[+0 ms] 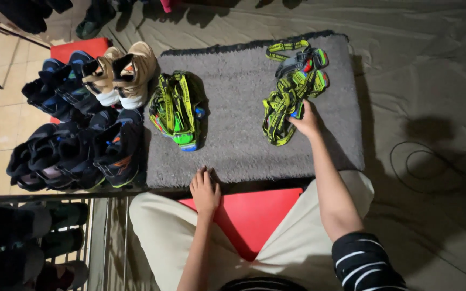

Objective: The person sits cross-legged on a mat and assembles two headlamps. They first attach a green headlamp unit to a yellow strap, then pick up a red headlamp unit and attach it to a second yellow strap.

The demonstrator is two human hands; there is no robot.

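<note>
Knees in pale trousers fill the bottom of the frame, with a red stool between them. Left hand lies flat, fingers together, on the near edge of the grey mat, holding nothing. Right hand rests on the strappy green shoe at right of centre; whether its fingers are closed on a strap I cannot tell. A second green shoe lies apart at left of centre. Dark shoes and a tan pair crowd the mat's left edge.

Risks, as I judge them: the loose yellow straps are tangled and could snag or drag the whole shoe if one is pulled; the mat could slide under the left hand; the cable at right could catch.
</note>
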